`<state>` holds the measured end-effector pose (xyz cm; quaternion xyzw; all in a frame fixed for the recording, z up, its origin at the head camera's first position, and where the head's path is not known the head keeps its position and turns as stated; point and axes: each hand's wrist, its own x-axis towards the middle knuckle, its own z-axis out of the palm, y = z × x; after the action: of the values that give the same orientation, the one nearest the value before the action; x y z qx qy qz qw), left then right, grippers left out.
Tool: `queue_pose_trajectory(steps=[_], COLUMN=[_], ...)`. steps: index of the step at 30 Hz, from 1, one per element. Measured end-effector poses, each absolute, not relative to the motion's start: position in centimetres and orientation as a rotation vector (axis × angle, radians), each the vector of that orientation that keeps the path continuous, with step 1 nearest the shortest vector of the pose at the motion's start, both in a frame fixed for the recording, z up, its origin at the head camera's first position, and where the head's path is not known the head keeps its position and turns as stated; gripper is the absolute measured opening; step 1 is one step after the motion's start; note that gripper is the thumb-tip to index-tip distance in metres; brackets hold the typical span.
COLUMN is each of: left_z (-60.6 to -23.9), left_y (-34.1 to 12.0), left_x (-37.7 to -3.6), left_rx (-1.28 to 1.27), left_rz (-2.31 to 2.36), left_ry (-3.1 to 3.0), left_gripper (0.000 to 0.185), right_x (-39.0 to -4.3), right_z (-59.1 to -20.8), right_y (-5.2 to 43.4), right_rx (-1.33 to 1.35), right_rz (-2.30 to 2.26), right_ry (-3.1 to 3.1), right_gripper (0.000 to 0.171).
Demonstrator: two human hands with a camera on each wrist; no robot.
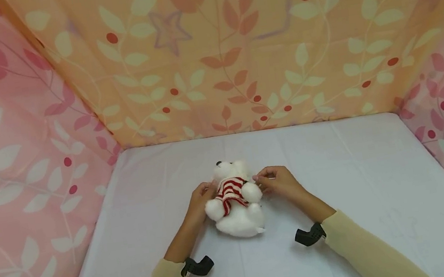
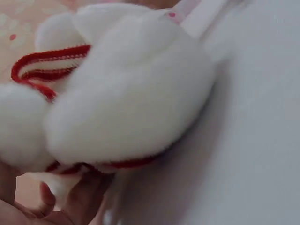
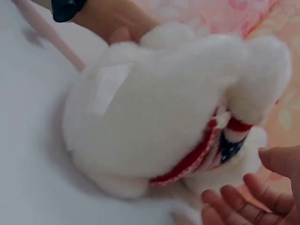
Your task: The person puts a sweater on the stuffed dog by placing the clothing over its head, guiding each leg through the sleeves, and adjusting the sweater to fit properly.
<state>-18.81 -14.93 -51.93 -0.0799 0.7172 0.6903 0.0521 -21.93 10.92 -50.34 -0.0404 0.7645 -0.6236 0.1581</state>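
Observation:
A white plush bear [image 1: 240,222] in a red-and-white striped knit sweater [image 1: 231,189] is on the white table, its head toward the far side. On its left side, my left hand [image 1: 202,201] grips it; in the left wrist view the fingers [image 2: 86,197] go under the sweater's edge, partly hidden by the fur. My right hand [image 1: 278,181] is beside the bear's other side. Seen from the right wrist, that hand [image 3: 255,199] has loosely bent fingers, apart from the fur. A dark blue patch shows on the sweater, and a white tag [image 3: 110,86] lies on the bear's body.
The white-covered table [image 1: 365,174] spreads around the bear. An orange leaf-patterned curtain [image 1: 236,59] stands at its far edge, with pink patterned cloth [image 1: 18,188] on the left and more on the right. Black wrist cameras [image 1: 310,235] sit at both cream sleeves [image 1: 367,246].

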Motion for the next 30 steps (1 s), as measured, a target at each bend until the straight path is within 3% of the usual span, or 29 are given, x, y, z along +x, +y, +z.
queue_pose_trajectory(steps=[4,7,11,18,30], left_z=[-51.4,-50.9,-50.7,-50.9,-47.4], left_y=[-15.2,-15.5,-15.9,-16.3,-13.9], left_x=[-18.2,-17.9,-17.4,-17.2,-19.4], left_rx=[-0.295,-0.276,-0.279,-0.207,0.257], left_rz=[2.148,2.135,2.099,2.113,2.125], left_ry=[1.913,1.724,1.569,1.484,2.072], left_gripper=[0.030,0.035,0.049,0.031,0.043], right_x=[-21.6,-21.5,-21.6,-21.3,-21.9], right_z=[-48.9,-48.1,-48.2,-48.8,-45.6], right_y=[11.1,11.2,11.2,11.3,12.0], right_rx=[-0.122,-0.174,-0.225,-0.313,-0.678], right_rz=[-1.675,-1.589,-1.494,-1.490,-1.636], right_ry=[2.045,1.933,1.880,1.916,2.294], right_gripper=[0.056,0.065,0.055,0.045,0.030])
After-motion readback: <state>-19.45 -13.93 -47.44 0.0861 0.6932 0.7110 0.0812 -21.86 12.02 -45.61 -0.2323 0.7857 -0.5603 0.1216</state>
